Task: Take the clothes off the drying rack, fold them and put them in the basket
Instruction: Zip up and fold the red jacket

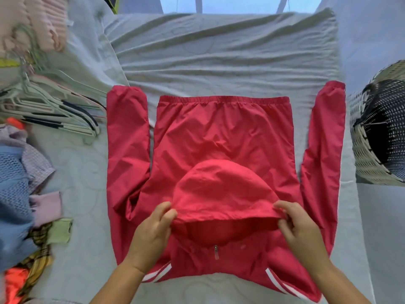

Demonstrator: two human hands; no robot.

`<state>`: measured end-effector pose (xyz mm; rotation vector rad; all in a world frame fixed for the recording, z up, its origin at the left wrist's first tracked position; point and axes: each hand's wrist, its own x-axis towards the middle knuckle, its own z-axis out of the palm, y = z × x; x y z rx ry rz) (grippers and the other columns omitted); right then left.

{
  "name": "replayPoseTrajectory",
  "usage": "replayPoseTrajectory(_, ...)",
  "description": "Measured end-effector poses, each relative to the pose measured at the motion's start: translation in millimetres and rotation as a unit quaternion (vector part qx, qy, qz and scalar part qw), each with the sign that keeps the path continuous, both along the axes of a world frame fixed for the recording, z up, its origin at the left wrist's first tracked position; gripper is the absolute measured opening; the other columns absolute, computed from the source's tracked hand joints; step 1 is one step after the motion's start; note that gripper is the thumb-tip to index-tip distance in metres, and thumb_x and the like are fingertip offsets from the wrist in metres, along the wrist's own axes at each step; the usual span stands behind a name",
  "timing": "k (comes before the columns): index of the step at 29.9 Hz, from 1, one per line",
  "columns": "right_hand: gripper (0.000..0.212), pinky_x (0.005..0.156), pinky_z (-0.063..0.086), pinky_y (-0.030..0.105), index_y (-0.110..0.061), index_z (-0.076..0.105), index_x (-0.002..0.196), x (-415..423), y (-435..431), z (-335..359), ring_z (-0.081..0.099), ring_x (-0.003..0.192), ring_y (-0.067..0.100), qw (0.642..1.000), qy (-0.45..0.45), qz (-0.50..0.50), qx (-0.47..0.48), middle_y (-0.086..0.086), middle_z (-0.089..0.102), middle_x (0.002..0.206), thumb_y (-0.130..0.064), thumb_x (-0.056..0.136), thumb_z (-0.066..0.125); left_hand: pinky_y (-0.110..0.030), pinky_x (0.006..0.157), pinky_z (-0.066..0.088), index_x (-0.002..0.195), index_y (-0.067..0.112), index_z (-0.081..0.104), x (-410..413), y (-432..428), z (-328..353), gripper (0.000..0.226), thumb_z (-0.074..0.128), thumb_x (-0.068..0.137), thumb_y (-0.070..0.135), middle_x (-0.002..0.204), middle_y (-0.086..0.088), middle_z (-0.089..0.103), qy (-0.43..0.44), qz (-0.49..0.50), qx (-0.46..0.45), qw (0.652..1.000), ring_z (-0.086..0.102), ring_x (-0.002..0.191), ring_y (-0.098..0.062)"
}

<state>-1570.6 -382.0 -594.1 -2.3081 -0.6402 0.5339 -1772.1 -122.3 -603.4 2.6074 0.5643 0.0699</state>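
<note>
1. Head view, the task's thing: I see a red jacket (223, 137) lying flat in the middle of the bed, hem at the far side and collar at the near side. Its sleeves run along either side, one on the left (127, 139) and one on the right (322, 139).
2. Head view, the grip: my left hand (151, 233) pinches the left end of the rim of the hood (223, 194), thumb on top and fingers curled under. My right hand (300, 229) pinches the right end the same way. The hood lies over the jacket's body, its opening towards me.
3. Around it: a heap of pale hangers (54, 106) lies to the left, just beside the left sleeve. Nearer on the left sits a loose pile of clothes (19, 172) in blue, lilac, green and orange. Folded pink clothes (43, 23) sit in the far left corner. The woven basket (377, 132) stands on the right, apart from the right sleeve. Nothing lies between the jacket and the basket.
4. Surface and room: the bed sheet (219, 51) is pale grey-green, quilted near me and creased in long folds at the far side. Beyond it the light is bright and bluish.
5. Hidden or unclear: the basket is cut off by the right edge, and its inside is too dark to tell what it holds. A zip pull (216, 252) shows below the hood's opening. White stripes (157, 274) mark the near shoulders. The left pile is blurred and cut off, so I cannot name single pieces.
</note>
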Motion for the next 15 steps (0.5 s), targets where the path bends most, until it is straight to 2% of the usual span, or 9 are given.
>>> replayPoseTrajectory(2, 0.035, 0.063, 0.044, 0.022, -0.036, 0.051, 0.107, -9.6, -4.8, -4.2, 0.051, 0.069, 0.005, 0.999, -0.019, 0.008, -0.044, -0.009, 0.047, 0.082, -0.032, 0.074, 0.043, -0.03, 0.046, 0.051, 0.105, 0.017, 0.046, -7.1, -1.5, -6.8, 0.037, 0.038, 0.07, 0.013, 0.116, -0.008, 0.043, 0.03, 0.015, -0.002, 0.999, 0.065, 0.067, -0.031)
replayPoseTrajectory(3, 0.036, 0.065, 0.047, 0.028, -0.034, 0.051, 0.111, -14.9, -7.5, -7.4, 0.055, 0.074, 0.013, 0.995, -0.014, 0.03, -0.091, -0.006, 0.046, 0.083, -0.042, 0.076, 0.046, -0.033, 0.052, 0.053, 0.108, 0.019, 0.046, -9.9, -2.5, -11.0, 0.038, 0.04, 0.071, 0.014, 0.117, -0.008, 0.042, 0.051, 0.016, 0.008, 0.999, 0.066, 0.073, -0.033)
replayPoseTrajectory(5, 0.064, 0.072, 0.051, 0.036, -0.027, 0.059, 0.116, -25.5, -16.0, -16.9, 0.06, 0.082, 0.025, 0.981, -0.005, 0.074, -0.178, -0.003, 0.046, 0.088, -0.071, 0.077, 0.036, -0.038, 0.071, 0.054, 0.114, 0.025, 0.046, -17.1, -4.5, -22.5, 0.041, 0.057, 0.075, 0.019, 0.123, -0.005, 0.041, 0.114, -0.014, 0.019, 0.993, 0.063, 0.093, -0.032)
replayPoseTrajectory(6, 0.073, 0.074, 0.052, 0.04, -0.02, 0.061, 0.118, -28.7, -18.1, -20.6, 0.06, 0.086, 0.028, 0.979, -0.013, 0.073, -0.189, 0.0, 0.049, 0.092, -0.073, 0.077, 0.033, -0.04, 0.081, 0.051, 0.118, 0.027, 0.046, -17.4, -5.5, -22.9, 0.045, 0.065, 0.078, 0.025, 0.126, -0.002, 0.042, 0.138, 0.002, -0.017, 0.99, 0.059, 0.103, -0.028)
replayPoseTrajectory(8, 0.065, 0.083, 0.049, 0.041, -0.011, 0.059, 0.122, -27.5, -4.0, -17.3, 0.056, 0.098, 0.027, 0.984, -0.063, 0.055, -0.158, 0.007, 0.056, 0.106, -0.058, 0.083, 0.038, -0.039, 0.093, 0.044, 0.123, 0.02, 0.047, -7.2, -7.3, -16.2, 0.051, 0.069, 0.08, 0.037, 0.122, 0.004, 0.044, 0.142, 0.141, -0.144, 0.969, 0.051, 0.11, -0.02)
replayPoseTrajectory(9, 0.058, 0.089, 0.046, 0.038, -0.01, 0.059, 0.122, -26.5, 9.1, -13.4, 0.053, 0.104, 0.023, 0.987, -0.082, 0.064, -0.123, 0.008, 0.057, 0.113, -0.052, 0.088, 0.037, -0.04, 0.093, 0.044, 0.121, 0.016, 0.048, -0.4, -6.7, -16.8, 0.051, 0.068, 0.08, 0.04, 0.118, 0.002, 0.047, 0.124, 0.225, -0.184, 0.949, 0.052, 0.108, -0.02)
replayPoseTrajectory(11, 0.053, 0.097, 0.036, 0.025, -0.01, 0.061, 0.119, -24.5, 40.2, -14.0, 0.049, 0.11, 0.015, 0.987, -0.07, 0.135, -0.042, 0.006, 0.06, 0.119, -0.046, 0.097, 0.029, -0.042, 0.091, 0.045, 0.117, 0.009, 0.046, 13.8, -2.8, -22.1, 0.051, 0.066, 0.081, 0.039, 0.115, -0.007, 0.05, 0.108, 0.331, -0.195, 0.917, 0.053, 0.105, -0.027)
replayPoseTrajectory(13, 0.048, 0.1, 0.03, 0.011, -0.011, 0.059, 0.122, -30.5, 74.8, -18.5, 0.048, 0.113, 0.009, 0.979, 0.024, 0.204, 0.011, 0.003, 0.06, 0.122, -0.041, 0.098, 0.029, -0.04, 0.089, 0.045, 0.116, 0.006, 0.045, 22.8, -0.8, -31.1, 0.052, 0.069, 0.08, 0.034, 0.112, -0.012, 0.053, 0.131, 0.374, -0.213, 0.893, 0.055, 0.104, -0.032)
replayPoseTrajectory(15, 0.04, 0.1, 0.024, 0.004, -0.014, 0.048, 0.134, -39.3, 105.8, -33.1, 0.043, 0.122, 0.004, 0.965, 0.155, 0.211, 0.024, -0.002, 0.05, 0.134, -0.028, 0.098, 0.037, -0.032, 0.081, 0.042, 0.112, 0.004, 0.049, 26.6, -1.1, -36.5, 0.043, 0.07, 0.081, 0.024, 0.105, -0.013, 0.059, 0.147, 0.377, -0.234, 0.884, 0.058, 0.099, -0.03)
